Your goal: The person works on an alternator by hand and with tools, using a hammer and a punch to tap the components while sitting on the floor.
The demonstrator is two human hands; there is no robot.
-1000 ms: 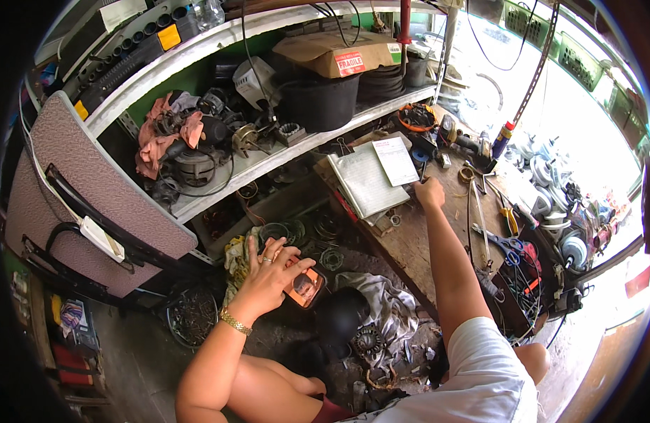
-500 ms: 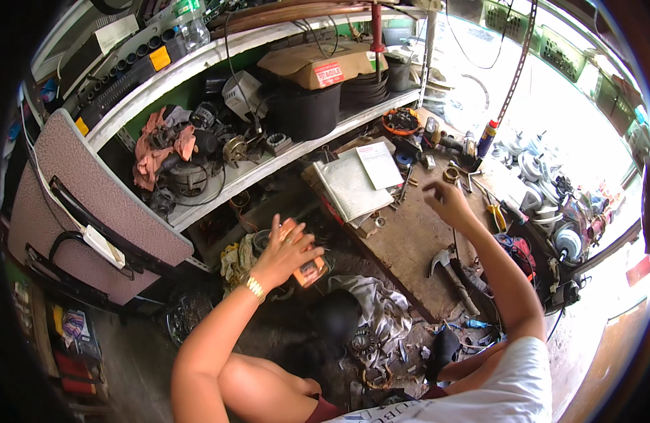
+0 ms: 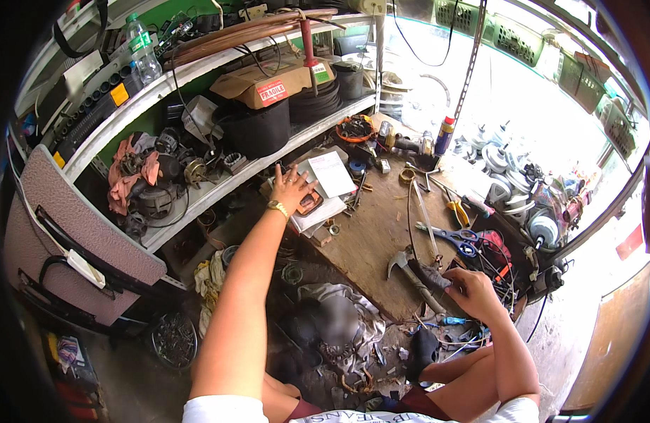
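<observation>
My left hand lies over an orange and black box, its fingers spread across the top and its underside hidden. The box is over the left edge of a stack of papers on the low wooden table. My right hand is at the table's near right edge with fingers curled. Its fingertips meet the end of a dark grey, handle-like piece; whether they grip it or something smaller is hidden. A hammer lies just left of that piece, and blue-handled scissors lie beyond my right hand.
Yellow-handled pliers, a spray can and a power tool lie or stand farther back. A metal shelf with motor parts and a black tub runs along the left. Cloth and scraps litter the floor.
My left hand has carried the orange box forward from above the floor to the papers. My right hand has come back from above the table to its near right edge. The view has shifted.
</observation>
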